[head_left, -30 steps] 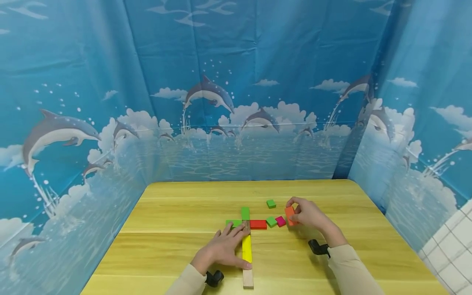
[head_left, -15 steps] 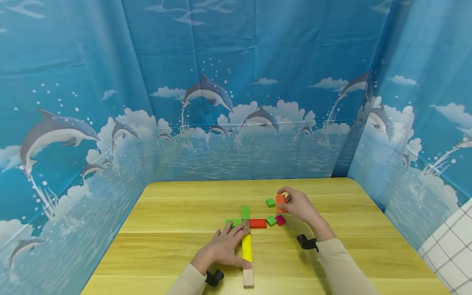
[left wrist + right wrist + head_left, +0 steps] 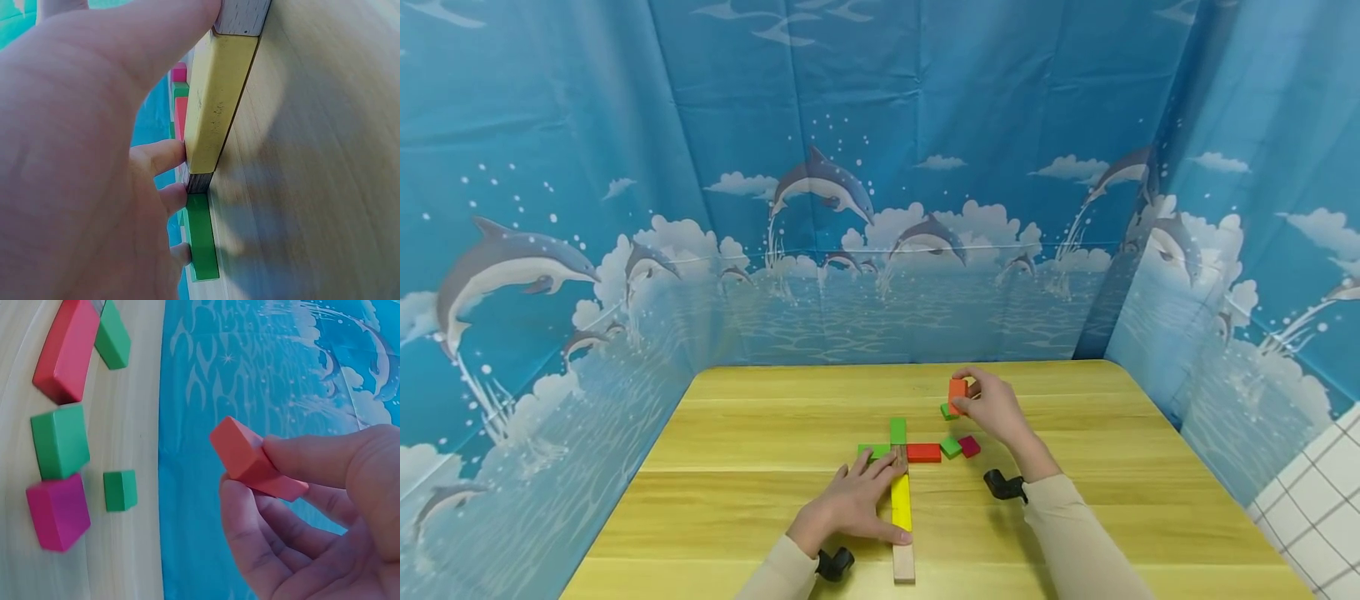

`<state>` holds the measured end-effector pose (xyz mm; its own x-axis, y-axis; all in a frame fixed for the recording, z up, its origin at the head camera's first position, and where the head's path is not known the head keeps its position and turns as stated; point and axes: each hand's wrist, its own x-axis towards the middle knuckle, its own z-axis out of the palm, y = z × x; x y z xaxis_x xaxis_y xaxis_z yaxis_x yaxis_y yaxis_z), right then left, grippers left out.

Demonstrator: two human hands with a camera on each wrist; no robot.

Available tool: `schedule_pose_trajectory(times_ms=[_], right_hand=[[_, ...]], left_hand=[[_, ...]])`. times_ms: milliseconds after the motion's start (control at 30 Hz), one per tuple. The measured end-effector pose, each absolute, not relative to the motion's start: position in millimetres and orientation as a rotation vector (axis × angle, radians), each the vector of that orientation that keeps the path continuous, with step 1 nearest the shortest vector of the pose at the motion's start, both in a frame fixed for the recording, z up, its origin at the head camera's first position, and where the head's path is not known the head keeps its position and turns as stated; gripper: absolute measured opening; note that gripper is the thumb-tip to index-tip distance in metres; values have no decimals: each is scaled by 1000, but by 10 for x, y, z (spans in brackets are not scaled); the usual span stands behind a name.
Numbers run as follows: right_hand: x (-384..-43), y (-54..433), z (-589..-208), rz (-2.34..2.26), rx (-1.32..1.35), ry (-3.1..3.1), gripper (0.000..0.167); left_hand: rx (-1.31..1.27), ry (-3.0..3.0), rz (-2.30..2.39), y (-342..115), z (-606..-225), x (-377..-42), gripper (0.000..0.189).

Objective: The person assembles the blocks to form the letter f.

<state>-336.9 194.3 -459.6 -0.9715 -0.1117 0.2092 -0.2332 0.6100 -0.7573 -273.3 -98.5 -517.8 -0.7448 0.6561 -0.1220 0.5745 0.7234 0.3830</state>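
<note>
My right hand (image 3: 1000,412) pinches an orange block (image 3: 957,392) between thumb and fingers, raised above the table in the right wrist view. In the head view it overlaps a small green block (image 3: 947,412). Fingers spread, my left hand (image 3: 852,504) rests over a cross of flat blocks. Its thumb touches the pale wooden block (image 3: 904,567) near the yellow block (image 3: 901,504); fingertips reach the dark brown block (image 3: 900,454) and the left green block (image 3: 865,451). Another green block (image 3: 898,430) tops the cross, and a red block (image 3: 924,453) extends right.
A small green block (image 3: 951,448) and a magenta block (image 3: 970,447) lie at the red block's right end, turned at angles. The wooden table (image 3: 737,417) ends at a blue dolphin curtain (image 3: 850,317) behind it.
My right hand has carried the orange block leftward and toward the table's far edge, up to over the small green block. My left hand has stayed in place.
</note>
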Motion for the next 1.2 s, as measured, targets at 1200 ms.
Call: schedule_pose_trajectory(times_ms=[1200], right_hand=[[-3773, 1459, -5091, 1519, 1, -2528, 40]], left_hand=[[956, 2688, 470, -961, -5150, -2676, 103]])
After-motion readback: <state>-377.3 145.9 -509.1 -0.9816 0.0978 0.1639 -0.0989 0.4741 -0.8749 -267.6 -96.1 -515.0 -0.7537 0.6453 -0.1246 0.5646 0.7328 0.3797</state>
